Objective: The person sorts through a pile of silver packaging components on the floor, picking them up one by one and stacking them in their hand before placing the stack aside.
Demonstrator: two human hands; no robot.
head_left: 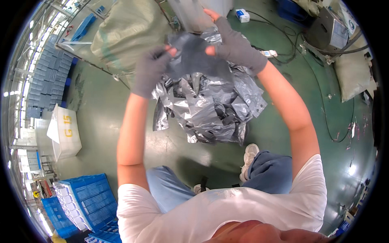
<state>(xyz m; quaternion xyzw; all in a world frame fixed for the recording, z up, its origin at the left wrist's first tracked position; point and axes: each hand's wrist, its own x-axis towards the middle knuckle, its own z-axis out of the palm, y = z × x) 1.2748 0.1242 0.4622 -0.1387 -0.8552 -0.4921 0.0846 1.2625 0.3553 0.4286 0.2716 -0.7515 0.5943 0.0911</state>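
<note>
My left hand (152, 69), in a grey fingerless glove and blurred by motion, pinches the left edge of a dark grey plastic sheet (194, 54). On its other side is my right hand (239, 46), gloved alike. The right thumb lies at the sheet's edge, while the fingers stretch apart toward a pale translucent plastic bag (188, 14) at the far side. Beneath the sheet, a crumpled heap of silver-grey plastic pieces (202, 107) spreads in front of my feet. Several pieces show dark undersides and small holes.
A bulging pale woven sack (129, 32) stands far left of the heap. White bin (67, 133) and blue crates (91, 200) are at left. Dark cables (318, 89) trail over the green floor on the right, near a grey machine (328, 30) and a stuffed sack (352, 75).
</note>
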